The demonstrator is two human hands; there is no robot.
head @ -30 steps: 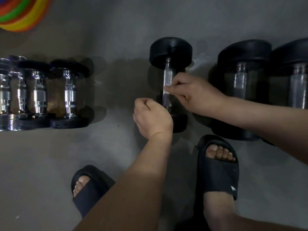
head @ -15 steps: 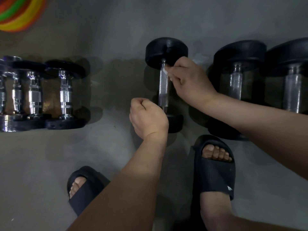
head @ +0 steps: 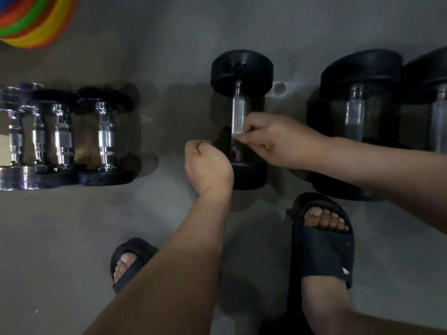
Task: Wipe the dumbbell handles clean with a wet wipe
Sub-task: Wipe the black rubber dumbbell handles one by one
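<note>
The right hand (head: 278,141), pinching the wipe (head: 238,133) round the handle (head: 238,110) of the middle dumbbell (head: 242,68) on the floor (head: 72,238), is sliding back down from its top end, finishing another pass, while the left hand (head: 208,165) is staying fisted beside it, seemingly empty.

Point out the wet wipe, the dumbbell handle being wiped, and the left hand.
dumbbell handle (head: 238,112), head view: bare knurled middle.
wet wipe (head: 238,134), head view: visible white edge.
left hand (head: 208,164), head view: back of the fist.
</note>
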